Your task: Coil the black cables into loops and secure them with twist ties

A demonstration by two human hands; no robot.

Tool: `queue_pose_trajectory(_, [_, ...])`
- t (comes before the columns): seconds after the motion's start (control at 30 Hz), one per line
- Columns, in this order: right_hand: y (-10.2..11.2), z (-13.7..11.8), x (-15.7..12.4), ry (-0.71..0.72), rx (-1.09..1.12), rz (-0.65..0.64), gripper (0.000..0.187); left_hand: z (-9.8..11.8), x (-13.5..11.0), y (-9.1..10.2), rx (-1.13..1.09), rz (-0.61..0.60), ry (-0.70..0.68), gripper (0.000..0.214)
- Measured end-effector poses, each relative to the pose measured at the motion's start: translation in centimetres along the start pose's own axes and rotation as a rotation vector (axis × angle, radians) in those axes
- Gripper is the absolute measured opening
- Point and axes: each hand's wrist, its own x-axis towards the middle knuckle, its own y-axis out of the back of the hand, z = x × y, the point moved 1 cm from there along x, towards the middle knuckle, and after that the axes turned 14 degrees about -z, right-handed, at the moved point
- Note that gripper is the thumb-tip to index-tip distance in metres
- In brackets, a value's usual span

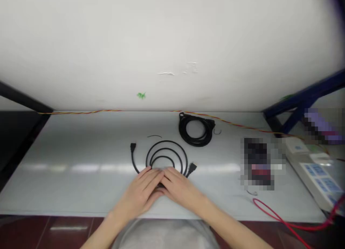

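Note:
A black cable [166, 141] lies in loose loops on the grey table, in front of me. One of its dark plugs [133, 147] points up at the left of the loops, and the other plug [192, 167] sticks out at the right. My left hand [147, 187] and my right hand [178, 187] meet over the near side of the loops, fingertips touching. Both hands are closed around the cable there, fingers bent over it and thumbs near me. The part of the cable beneath them is hidden.
Behind the loops rests a second, tightly coiled black cable [196, 144]. A short black tie [154, 135] lies nearby. A yellow-red twisted wire [237, 125] follows the wall. At the right are a blurred dark object [257, 162], a red cord [266, 211] and a pale box [304, 159].

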Motion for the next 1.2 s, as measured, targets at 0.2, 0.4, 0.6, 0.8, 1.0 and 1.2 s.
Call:
queue_pose_trajectory(0.2, [1.8,1.0,-3.7,0.0,0.138,0.132,0.021,-0.1,0.0,-1.0,-0.011,0.047,0.01,0.025])
queue_pose_trajectory(0.4, [1.9,2.7,-7.4,0.053,0.032,0.203,0.026,-0.4,1.0,0.0,0.059,-0.043,-0.03,0.012])
queue_pose_trajectory(0.6, [1.3,2.7,-7.6,-0.079,-0.034,0.214,0.025,-1.1,1.7,1.0,0.063,-0.077,-0.063,0.012])
queue_pose_trajectory(0.8, [1.2,3.0,-7.8,-0.113,0.005,0.165,0.022,-1.5,1.3,0.7,0.057,-0.049,-0.063,0.013])
queue_pose_trajectory(1.0, [2.1,3.3,-8.2,-0.056,-0.031,0.074,0.034,-2.1,0.9,0.4,0.074,-0.044,-0.046,0.011])
queue_pose_trajectory(1.2, [2.7,3.8,-8.7,-0.064,-0.08,-0.014,0.044,-2.2,1.1,0.8,0.082,-0.087,-0.056,0.016])
